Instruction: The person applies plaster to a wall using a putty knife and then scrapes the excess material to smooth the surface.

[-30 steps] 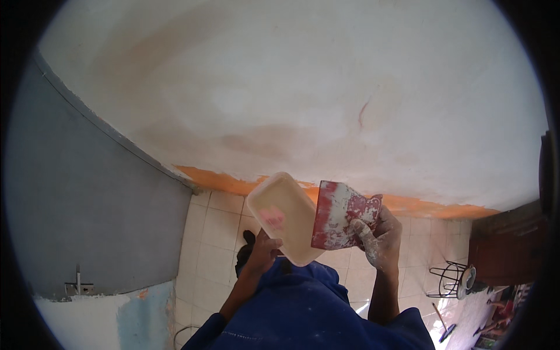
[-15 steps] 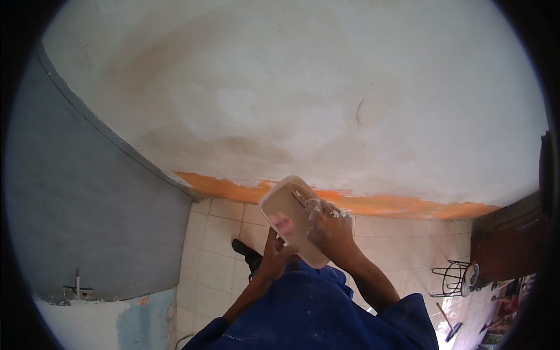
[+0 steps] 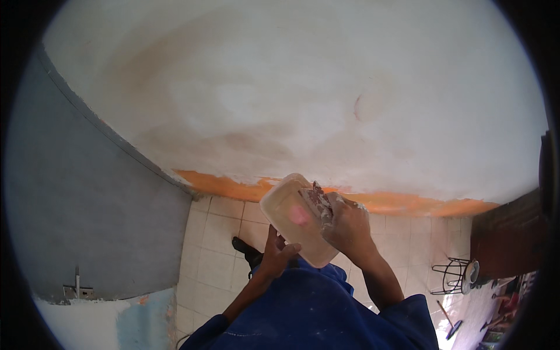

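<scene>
My left hand (image 3: 279,254) grips the lower left edge of a pale, translucent plastic tub (image 3: 276,201), thumb over the rim and fingers underneath. The tub is held tilted in front of my blue clothing. In it shows a small pink patch (image 3: 300,215); whether it is paste or something under the plastic I cannot tell. Over the tub's right side, my right hand (image 3: 350,226) is closed round a putty knife (image 3: 316,201) caked with white filler. Its blade lies across the upper right rim. White smears mark the right hand's knuckles.
Ahead rises a patchy white wall (image 3: 291,87) with an orange strip (image 3: 402,204) along its foot. A grey panel (image 3: 99,181) stands at left. Pale tiles (image 3: 219,224) cover the floor. At right are a wire-legged stool (image 3: 452,276), a dark brown cabinet (image 3: 501,242) and a broom (image 3: 449,324).
My right hand has shifted slightly right and up, turning the putty knife so more of its blade shows. The pink patch appears farther right in the tub. The left hand keeps its grip.
</scene>
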